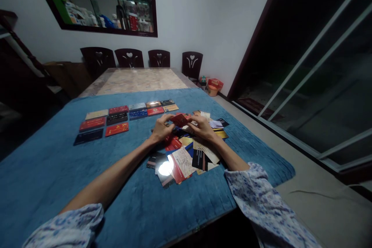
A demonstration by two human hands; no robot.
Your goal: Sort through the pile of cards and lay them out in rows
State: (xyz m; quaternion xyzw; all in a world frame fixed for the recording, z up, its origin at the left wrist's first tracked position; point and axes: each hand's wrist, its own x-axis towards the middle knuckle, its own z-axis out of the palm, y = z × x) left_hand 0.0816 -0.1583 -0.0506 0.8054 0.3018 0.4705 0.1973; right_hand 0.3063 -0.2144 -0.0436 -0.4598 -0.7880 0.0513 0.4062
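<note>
My left hand (161, 127) and my right hand (201, 127) meet over a loose heap of plastic cards (186, 155) on a blue quilted cloth (58, 170). Both pinch one red card (179, 119), held just above the heap. Fingers of both hands are curled round its edges. To the left lie three neat rows of cards (116, 119), red, black, blue and gold, flat on the cloth.
The cloth covers the near part of a long table (136, 79) with a pale top. Several dark chairs (158, 58) stand at the far end. A wall cabinet (101, 0) holds bottles. A red box (214, 85) sits on the floor; a glass door is at right.
</note>
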